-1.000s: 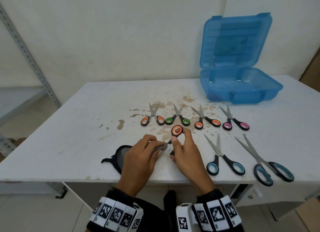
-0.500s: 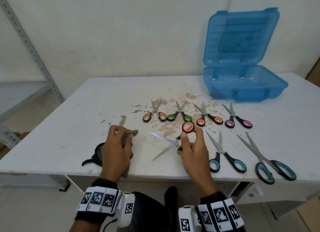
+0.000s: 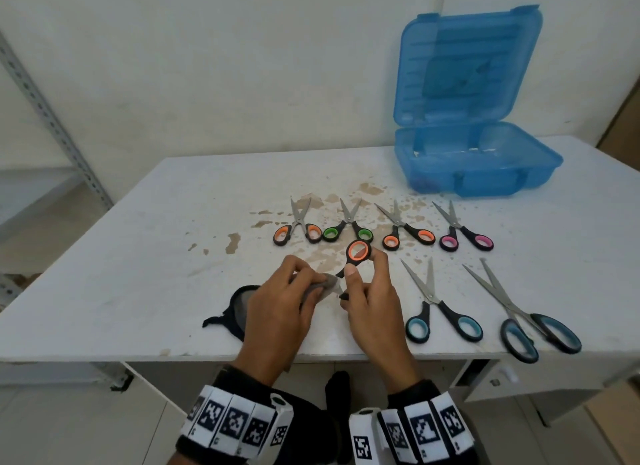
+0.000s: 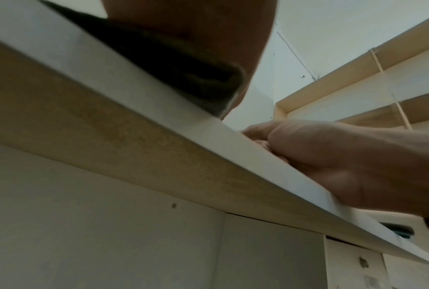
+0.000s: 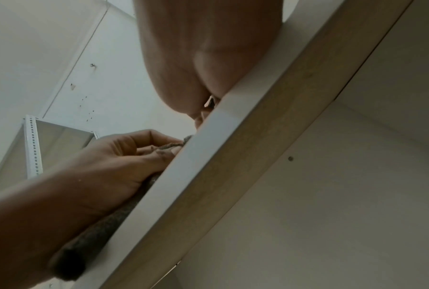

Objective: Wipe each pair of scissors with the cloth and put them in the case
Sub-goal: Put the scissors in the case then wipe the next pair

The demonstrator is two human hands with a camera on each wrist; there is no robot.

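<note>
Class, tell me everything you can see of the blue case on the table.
The blue case is see-through plastic, hinged at the back, with a carry handle moulded on its front. It stands open at the far right of the white table, lid upright near the wall. Ridges cross the lid. No scissors show clearly inside. Neither hand touches it.

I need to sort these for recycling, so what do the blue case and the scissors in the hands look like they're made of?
Blue hinged case: translucent, glossy plastic, probably; light passes through it. Orange-handled scissors: black plastic-looking handles with orange liners; their blades are hidden by the grey cloth.
</note>
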